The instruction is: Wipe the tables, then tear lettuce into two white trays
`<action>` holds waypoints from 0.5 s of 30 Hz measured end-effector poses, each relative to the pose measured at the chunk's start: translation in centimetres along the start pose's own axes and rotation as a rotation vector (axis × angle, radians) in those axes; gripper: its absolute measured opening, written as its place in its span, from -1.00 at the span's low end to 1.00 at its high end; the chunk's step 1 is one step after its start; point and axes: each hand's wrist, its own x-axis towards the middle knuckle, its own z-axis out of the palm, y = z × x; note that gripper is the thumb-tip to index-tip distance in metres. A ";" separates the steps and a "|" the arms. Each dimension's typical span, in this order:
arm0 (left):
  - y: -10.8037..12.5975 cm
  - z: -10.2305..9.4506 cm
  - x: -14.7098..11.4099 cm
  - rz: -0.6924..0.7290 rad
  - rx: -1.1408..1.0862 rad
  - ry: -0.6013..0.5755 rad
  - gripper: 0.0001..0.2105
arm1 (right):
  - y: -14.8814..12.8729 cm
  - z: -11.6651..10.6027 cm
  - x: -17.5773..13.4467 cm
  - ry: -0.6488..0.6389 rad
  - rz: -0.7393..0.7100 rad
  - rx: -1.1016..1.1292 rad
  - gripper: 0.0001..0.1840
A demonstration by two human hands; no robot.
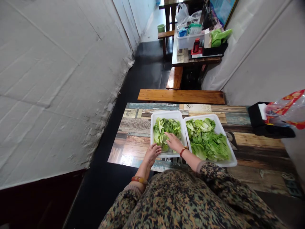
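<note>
Two white plastic trays sit side by side on the table, both holding green lettuce leaves. My right hand (174, 143) reaches over the left tray (152, 128), its fingers stretched out onto the lettuce (168, 125); nothing shows gripped in it. At that tray's near left corner is my left hand (152, 153), fingers extended and palm turned inward, with nothing in it. Whether it touches the rim I cannot tell. The right tray (232, 156) holds more lettuce (209, 141) and stands beside my right forearm.
The wood-patterned table (134, 143) has a bench (181, 96) behind its far edge. A black holder (258, 119) with a red and clear plastic bag (286, 109) stands at the right wall. Farther back, another table bears a white bin (188, 42) and a red bottle (196, 45).
</note>
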 end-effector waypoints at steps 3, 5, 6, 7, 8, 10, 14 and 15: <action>0.5 -0.5 0.0 -0.008 0.004 0.007 -0.65 | -0.4 0.6 1.6 -0.023 0.060 -0.057 -0.38; 0.8 -0.7 0.0 -0.012 0.009 0.009 -0.65 | -0.1 0.7 2.1 0.002 0.142 0.036 -0.42; 0.9 -0.8 0.0 -0.014 0.011 0.009 -0.66 | 0.2 0.7 2.0 0.025 0.175 0.103 -0.47; 1.0 -0.9 0.0 -0.015 0.013 0.008 -0.67 | 0.6 0.7 1.8 0.049 0.199 0.170 -0.52; 1.1 -0.9 -0.1 -0.017 0.014 0.006 -0.69 | 1.0 0.7 1.5 0.067 0.214 0.222 -0.56; 1.2 -0.9 -0.1 -0.021 0.020 0.000 -0.72 | 1.8 0.6 0.4 0.090 0.234 0.277 -0.58; 1.3 -0.2 -0.1 -0.022 0.041 -0.031 -0.73 | 2.8 0.1 -1.9 0.213 0.253 0.645 -0.48; 1.4 0.1 -0.1 -0.018 0.047 -0.045 -0.72 | 2.9 0.0 -2.2 0.243 0.267 0.731 -0.47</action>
